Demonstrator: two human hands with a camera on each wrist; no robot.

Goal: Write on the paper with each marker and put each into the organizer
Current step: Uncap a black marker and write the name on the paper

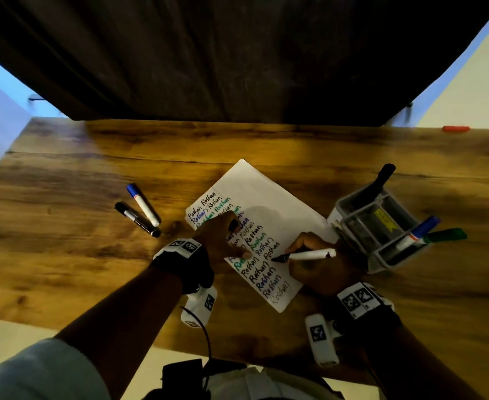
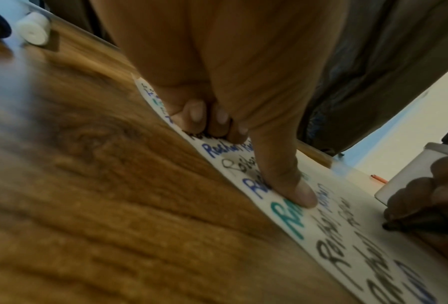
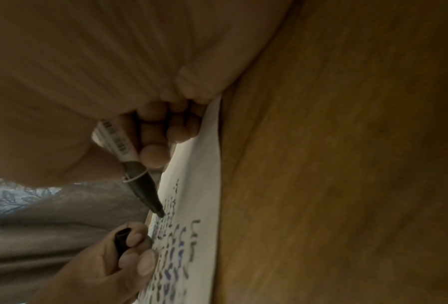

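The tabletop (image 1: 64, 197) is a dark wood-grain board with bold knots and streaks. A heavy dark curtain (image 1: 208, 53) hangs behind its far edge, with pale walls to either side and a light floor showing below the near edge.

The paper (image 1: 269, 194), a white sheet lying askew near the middle of the tabletop, carries rows of a handwritten word in black, blue and green.

The right hand (image 1: 318, 264) rests on the paper's near right part, its fingers curled round a white-barrelled black marker (image 1: 309, 254) whose uncapped tip touches the sheet among the lowest lines.

The left hand (image 1: 223, 232) lies on the paper's left side, its thumb pressed flat to the sheet while the other fingers curl round a small black cap (image 3: 121, 240).

The organizer (image 1: 381, 226), a grey compartmented box, stands just beside the paper towards the tabletop's right edge. A black marker (image 1: 381, 180) leans out of its far compartment; a blue-capped marker (image 1: 419, 230) and a green-capped marker (image 1: 445, 235) lean out of its near right one.

Towards the left, well apart from the paper, a second blue-capped marker (image 1: 143, 204) and a second black marker (image 1: 136, 218) lie side by side.

A small red object (image 1: 455, 129) sits at the far right corner.
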